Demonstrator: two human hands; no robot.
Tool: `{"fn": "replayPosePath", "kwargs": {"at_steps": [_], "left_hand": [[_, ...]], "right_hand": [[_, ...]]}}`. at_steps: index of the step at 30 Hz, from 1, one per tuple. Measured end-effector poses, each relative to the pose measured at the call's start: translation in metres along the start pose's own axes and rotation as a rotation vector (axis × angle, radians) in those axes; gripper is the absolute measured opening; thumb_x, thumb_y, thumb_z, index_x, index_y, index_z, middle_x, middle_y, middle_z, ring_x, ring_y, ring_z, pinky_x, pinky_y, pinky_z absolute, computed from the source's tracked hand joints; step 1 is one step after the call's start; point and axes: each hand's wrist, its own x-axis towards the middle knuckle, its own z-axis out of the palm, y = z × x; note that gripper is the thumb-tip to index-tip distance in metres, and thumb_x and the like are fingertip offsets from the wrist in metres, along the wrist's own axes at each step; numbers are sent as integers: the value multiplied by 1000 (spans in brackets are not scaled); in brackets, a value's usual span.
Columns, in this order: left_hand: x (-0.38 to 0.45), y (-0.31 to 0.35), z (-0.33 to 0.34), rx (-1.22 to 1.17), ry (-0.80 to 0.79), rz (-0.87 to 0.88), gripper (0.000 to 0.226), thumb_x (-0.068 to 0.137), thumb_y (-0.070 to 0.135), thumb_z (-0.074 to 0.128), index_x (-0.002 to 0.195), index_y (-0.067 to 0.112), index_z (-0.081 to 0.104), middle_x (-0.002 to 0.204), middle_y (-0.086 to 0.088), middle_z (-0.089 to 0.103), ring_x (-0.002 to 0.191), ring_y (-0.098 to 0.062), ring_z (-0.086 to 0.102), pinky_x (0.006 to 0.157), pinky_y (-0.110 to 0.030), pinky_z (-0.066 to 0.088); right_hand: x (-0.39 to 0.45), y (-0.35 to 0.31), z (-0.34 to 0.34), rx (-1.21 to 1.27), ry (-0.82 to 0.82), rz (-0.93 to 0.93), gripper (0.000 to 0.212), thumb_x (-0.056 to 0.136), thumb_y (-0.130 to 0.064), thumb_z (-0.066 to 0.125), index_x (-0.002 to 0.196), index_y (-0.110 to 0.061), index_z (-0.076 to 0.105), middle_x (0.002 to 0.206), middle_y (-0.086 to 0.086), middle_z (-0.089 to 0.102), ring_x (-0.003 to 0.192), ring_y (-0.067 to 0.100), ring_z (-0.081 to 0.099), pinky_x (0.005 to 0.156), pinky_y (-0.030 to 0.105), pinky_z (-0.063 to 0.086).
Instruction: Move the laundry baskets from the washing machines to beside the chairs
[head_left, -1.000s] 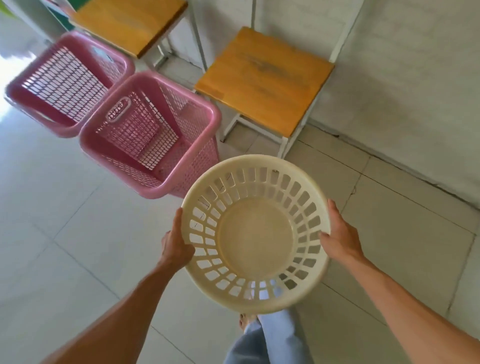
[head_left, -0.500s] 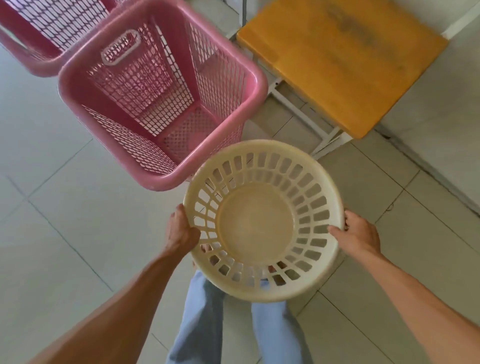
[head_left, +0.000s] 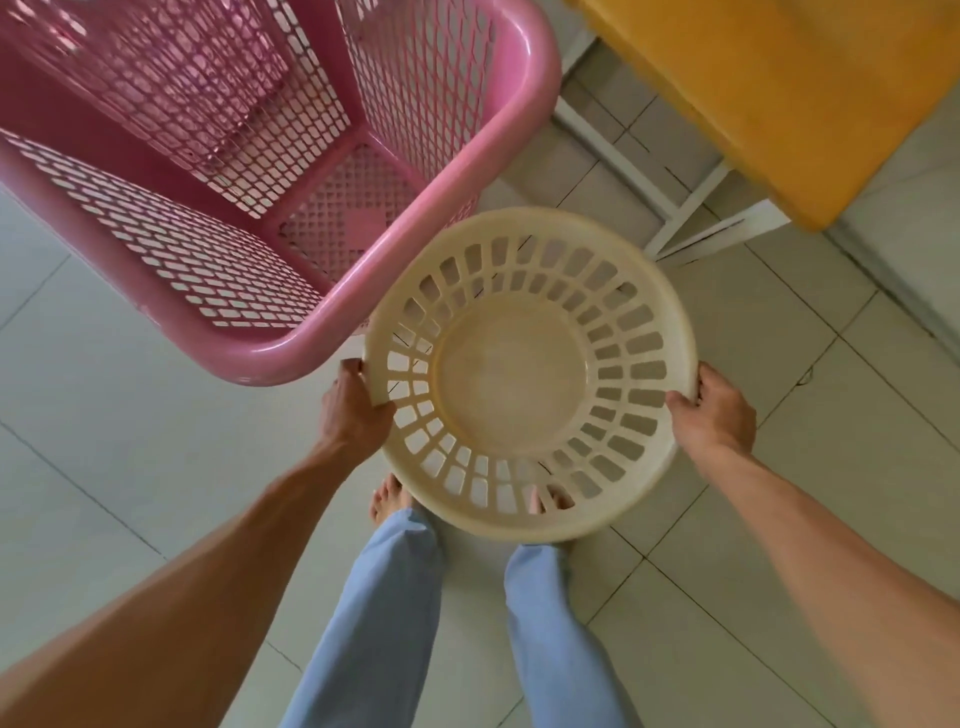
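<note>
A round cream basket (head_left: 524, 374) with slotted walls hangs low over the tiled floor, empty. My left hand (head_left: 353, 410) grips its left rim and my right hand (head_left: 717, 410) grips its right rim. Its upper-left rim overlaps the near corner of a pink rectangular mesh basket (head_left: 291, 343) that stands on the floor, also empty. A chair with a yellow wooden seat (head_left: 779, 98) and a white metal frame stands at the upper right, just beyond the cream basket.
My bare feet and light blue trouser legs (head_left: 384, 613) are directly under and behind the cream basket. Pale floor tiles (head_left: 779, 332) show to the right of the basket. A wall base runs along the far right edge.
I have stepped closer and bent down. The cream basket has dropped toward the floor between the pink basket and the chair. The second pink basket has left the view.
</note>
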Motion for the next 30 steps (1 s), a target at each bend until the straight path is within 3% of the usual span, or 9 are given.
{"fn": "replayPosePath", "kwargs": {"at_steps": [7, 10, 13, 18, 24, 27, 30], "left_hand": [[-1, 0, 21, -30, 12, 8, 58, 83, 4, 71, 132, 7, 39, 117, -17, 62, 87, -24, 56, 67, -36, 53], [1, 2, 20, -27, 50, -3, 57, 83, 3, 70, 131, 7, 41, 118, -17, 62, 88, -24, 55, 70, -39, 54], [5, 5, 15, -22, 82, -25, 56, 82, 2, 69, 131, 8, 42, 118, -17, 63, 89, -26, 56, 72, -43, 56], [4, 9, 14, 44, 40, -40, 54, 85, 2, 67, 132, 3, 41, 115, -18, 62, 85, -26, 56, 59, -33, 50], [-26, 23, 4, 111, -25, -45, 59, 86, 8, 64, 139, 5, 38, 121, -17, 62, 93, -30, 59, 69, -40, 55], [-61, 46, -11, 99, -66, 11, 59, 91, 8, 60, 144, 8, 36, 127, -15, 60, 107, -36, 60, 80, -46, 56], [-108, 60, -25, 121, -129, 97, 52, 93, 13, 56, 142, 15, 39, 125, -10, 61, 104, -30, 60, 85, -47, 56]], "right_hand": [[17, -1, 13, -47, 58, 45, 10, 94, -16, 62, 103, -20, 62, 97, 3, 71, 89, 32, 67, 77, 41, 55], [21, -4, 15, -75, 49, 32, 12, 96, -17, 61, 108, -17, 61, 98, 7, 71, 84, 30, 63, 77, 41, 55], [23, -9, 18, -77, 41, 19, 15, 96, -17, 61, 111, -15, 60, 100, 9, 71, 91, 34, 66, 81, 43, 55], [25, -17, 16, -75, 19, 61, 21, 96, -16, 59, 117, -14, 57, 105, 11, 70, 92, 34, 65, 80, 41, 53], [7, -28, 1, -19, -82, 82, 28, 94, -13, 59, 120, -11, 52, 108, 13, 66, 85, 34, 65, 73, 39, 55], [-25, -48, -21, 66, -108, 69, 41, 93, -11, 59, 132, -13, 49, 117, 11, 65, 97, 32, 67, 84, 44, 57], [-72, -62, -46, 95, -160, -45, 45, 95, -11, 58, 138, -15, 48, 123, 11, 65, 107, 30, 65, 88, 39, 54]]}}
